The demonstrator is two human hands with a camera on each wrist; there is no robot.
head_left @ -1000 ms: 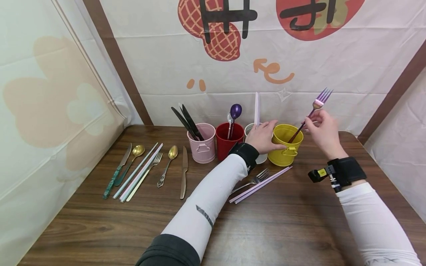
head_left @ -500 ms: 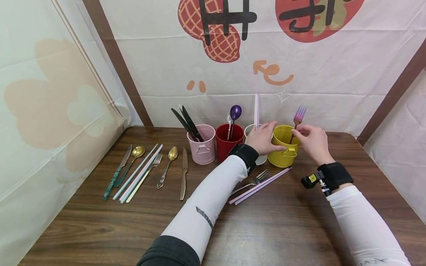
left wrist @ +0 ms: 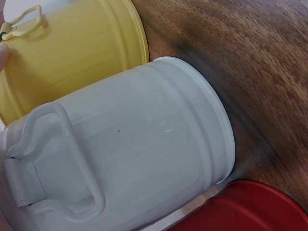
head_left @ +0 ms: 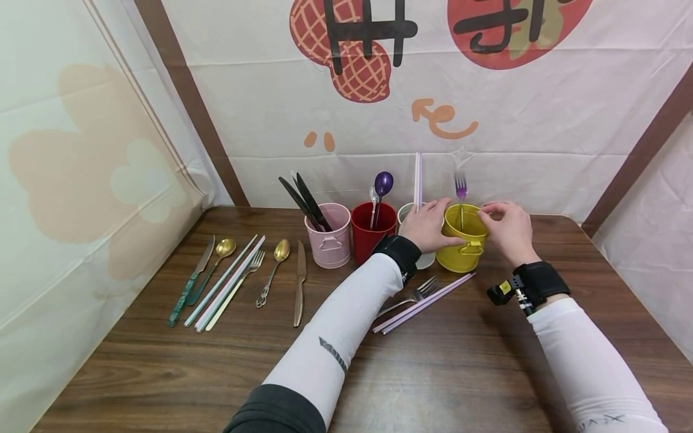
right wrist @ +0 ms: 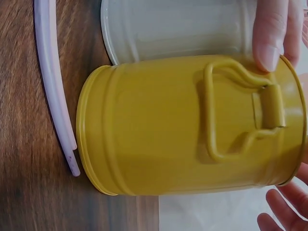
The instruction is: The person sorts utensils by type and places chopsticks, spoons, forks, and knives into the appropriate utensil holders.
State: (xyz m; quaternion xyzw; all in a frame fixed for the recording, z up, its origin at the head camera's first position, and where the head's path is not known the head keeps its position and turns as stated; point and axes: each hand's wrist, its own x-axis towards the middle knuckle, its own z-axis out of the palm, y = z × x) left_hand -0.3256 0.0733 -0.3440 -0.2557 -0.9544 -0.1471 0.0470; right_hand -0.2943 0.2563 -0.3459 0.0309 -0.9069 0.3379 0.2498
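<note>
A purple fork (head_left: 461, 186) stands tines up in the yellow bucket (head_left: 460, 255), leaning on its far side. My left hand (head_left: 425, 227) holds the left side of that bucket, with the thumb on its near face and fingers toward its far rim. My right hand (head_left: 508, 228) is at the bucket's right rim, its fingers loosely bent and free of the fork. In the right wrist view, the yellow bucket (right wrist: 159, 130) shows its handle, with the left thumb (right wrist: 267, 36) against it. The white bucket (left wrist: 130, 139), holding light chopsticks (head_left: 418, 177), is partly hidden behind my left hand.
Black-handled knives stand in a pink bucket (head_left: 330, 243), two spoons in a red bucket (head_left: 365, 240). A fork (head_left: 422, 290) and purple chopsticks (head_left: 425, 304) lie in front. Knives, spoons, chopsticks and a fork (head_left: 238, 288) lie at left. A cloth wall (head_left: 346, 150) stands behind.
My right hand moved left and lowered the purple fork into the yellow bucket, then let it go; the fork now leans toward the back. My left hand stayed in place.
</note>
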